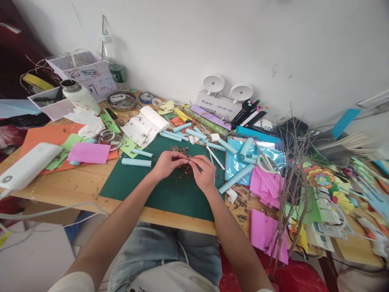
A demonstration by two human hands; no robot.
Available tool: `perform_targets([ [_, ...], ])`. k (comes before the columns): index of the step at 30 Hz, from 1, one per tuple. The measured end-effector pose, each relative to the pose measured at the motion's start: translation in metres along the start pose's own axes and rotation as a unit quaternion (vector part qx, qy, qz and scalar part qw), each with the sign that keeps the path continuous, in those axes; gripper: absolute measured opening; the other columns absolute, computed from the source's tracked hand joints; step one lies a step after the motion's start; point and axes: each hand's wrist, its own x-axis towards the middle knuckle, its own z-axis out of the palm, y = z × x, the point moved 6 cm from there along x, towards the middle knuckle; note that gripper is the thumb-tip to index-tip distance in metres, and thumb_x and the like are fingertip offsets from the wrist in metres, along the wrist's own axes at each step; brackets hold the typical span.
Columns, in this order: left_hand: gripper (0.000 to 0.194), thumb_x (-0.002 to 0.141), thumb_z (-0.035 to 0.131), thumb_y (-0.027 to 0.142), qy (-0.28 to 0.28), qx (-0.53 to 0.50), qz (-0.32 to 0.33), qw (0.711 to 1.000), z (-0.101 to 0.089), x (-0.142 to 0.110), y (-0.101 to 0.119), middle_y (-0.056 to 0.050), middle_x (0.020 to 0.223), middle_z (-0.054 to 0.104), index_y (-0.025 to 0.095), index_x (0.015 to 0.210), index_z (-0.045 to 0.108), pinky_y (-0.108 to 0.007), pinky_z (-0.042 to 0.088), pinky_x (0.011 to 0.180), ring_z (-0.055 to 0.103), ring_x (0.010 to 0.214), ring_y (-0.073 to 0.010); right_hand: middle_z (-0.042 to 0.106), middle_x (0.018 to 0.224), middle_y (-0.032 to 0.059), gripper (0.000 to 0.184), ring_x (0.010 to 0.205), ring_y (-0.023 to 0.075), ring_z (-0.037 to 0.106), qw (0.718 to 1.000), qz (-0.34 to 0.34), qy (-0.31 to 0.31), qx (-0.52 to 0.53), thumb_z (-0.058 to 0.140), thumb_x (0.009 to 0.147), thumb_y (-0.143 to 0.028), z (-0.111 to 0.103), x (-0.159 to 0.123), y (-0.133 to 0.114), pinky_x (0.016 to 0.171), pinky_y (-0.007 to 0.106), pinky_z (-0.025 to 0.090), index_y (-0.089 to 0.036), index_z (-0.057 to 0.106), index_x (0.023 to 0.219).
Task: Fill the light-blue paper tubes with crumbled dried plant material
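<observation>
My left hand (169, 165) and my right hand (204, 172) meet over a green cutting mat (170, 196), thumbs and fingertips pinched together. Whatever sits between the fingertips is too small to make out; a tiny dark bit shows there. Right beneath the hands lies a pile of brown, crumbled dry plant bits (179, 178). Left of my left hand rests a rolled light blue paper tube (136, 162), with a thinner tube (142, 153) behind it. A thin white stick (215, 158) lies just beyond my right hand.
Several blue paper tubes (237, 178) lie behind and right of the hands. Bare twigs (293, 174) stand at the right beside pink paper (267, 233). At the left are a white power-bank-like device (30, 166), an open bottle (80, 97) and a paper roll (153, 117).
</observation>
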Motion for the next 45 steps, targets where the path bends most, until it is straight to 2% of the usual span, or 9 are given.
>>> perform_targets([
  [6,0.028,0.077,0.069,0.041,0.005,0.035,0.036,0.999,-0.001,-0.003,0.010,-0.005,0.077,0.071,0.014,0.087,0.073,-0.026,0.051,0.063,0.061,0.065,-0.0148,0.067,0.090,0.0085,0.021,0.086,0.0195,0.063,0.999,0.027,-0.013,-0.012,0.050,0.093,-0.026,0.001,0.000,0.000,0.080,0.035,0.053,-0.022,0.070,0.088],
  [9,0.031,0.079,0.067,0.042,0.010,0.042,0.049,0.998,-0.001,-0.005,0.013,-0.007,0.087,0.073,0.015,0.094,0.073,-0.029,0.053,0.069,0.065,0.075,-0.0180,0.067,0.091,0.0084,0.020,0.087,0.0196,0.063,0.999,0.032,-0.013,-0.018,0.051,0.092,-0.027,0.001,-0.002,0.001,0.082,0.036,0.053,-0.022,0.070,0.089],
  [12,0.030,0.078,0.068,0.042,0.032,0.049,0.065,0.996,-0.002,-0.005,0.015,-0.008,0.092,0.073,0.016,0.091,0.073,-0.030,0.054,0.076,0.067,0.084,-0.0206,0.067,0.091,0.0079,0.020,0.087,0.0190,0.063,0.999,0.026,-0.026,-0.030,0.051,0.093,-0.027,0.003,-0.002,0.002,0.081,0.034,0.053,-0.022,0.070,0.089],
  [18,0.027,0.084,0.061,0.040,0.049,0.105,0.082,0.990,0.000,-0.006,0.018,-0.006,0.087,0.073,0.016,0.087,0.072,-0.028,0.051,0.074,0.065,0.080,-0.0187,0.065,0.090,0.0075,0.018,0.087,0.0184,0.060,0.999,0.006,-0.039,-0.010,0.048,0.093,-0.022,0.006,-0.001,-0.004,0.080,0.032,0.051,-0.020,0.066,0.088],
  [23,0.028,0.088,0.056,0.041,0.044,0.132,0.078,0.987,-0.001,-0.006,0.017,-0.004,0.083,0.070,0.016,0.087,0.069,-0.026,0.047,0.066,0.061,0.072,-0.0157,0.063,0.089,0.0074,0.015,0.085,0.0184,0.060,0.998,0.048,-0.036,-0.015,0.050,0.091,-0.023,0.004,-0.001,-0.004,0.078,0.032,0.051,-0.020,0.065,0.088],
  [27,0.025,0.088,0.055,0.038,0.042,0.161,0.091,0.982,-0.001,-0.006,0.019,-0.003,0.080,0.069,0.017,0.084,0.068,-0.026,0.045,0.066,0.059,0.071,-0.0153,0.065,0.096,0.0078,0.013,0.092,0.0196,0.061,0.997,0.058,-0.042,-0.001,0.057,0.088,-0.027,0.004,0.000,-0.004,0.083,0.033,0.052,-0.021,0.066,0.095],
  [34,0.026,0.090,0.050,0.036,0.018,0.201,0.120,0.972,0.006,-0.007,0.024,-0.002,0.076,0.066,0.017,0.082,0.065,-0.026,0.043,0.067,0.056,0.070,-0.0150,0.066,0.088,0.0063,0.020,0.084,0.0177,0.062,0.996,0.081,-0.037,0.020,0.048,0.093,-0.024,0.005,0.001,0.001,0.078,0.031,0.050,-0.020,0.066,0.086],
  [40,0.024,0.091,0.049,0.034,0.063,0.194,0.122,0.971,-0.006,-0.006,0.023,-0.002,0.079,0.065,0.017,0.084,0.063,-0.025,0.043,0.066,0.056,0.071,-0.0143,0.066,0.085,0.0044,0.017,0.079,0.0159,0.061,0.992,0.119,-0.027,0.036,0.052,0.090,-0.025,0.002,0.001,0.008,0.071,0.028,0.050,-0.019,0.066,0.084],
  [45,0.013,0.088,0.054,0.026,0.050,0.254,0.163,0.952,-0.007,-0.008,0.025,-0.003,0.082,0.067,0.018,0.084,0.064,-0.027,0.046,0.072,0.060,0.077,-0.0163,0.067,0.085,0.0041,0.006,0.077,0.0172,0.061,0.989,0.107,-0.102,-0.018,0.063,0.082,-0.022,0.011,-0.002,0.011,0.072,0.029,0.050,-0.020,0.069,0.083],
])
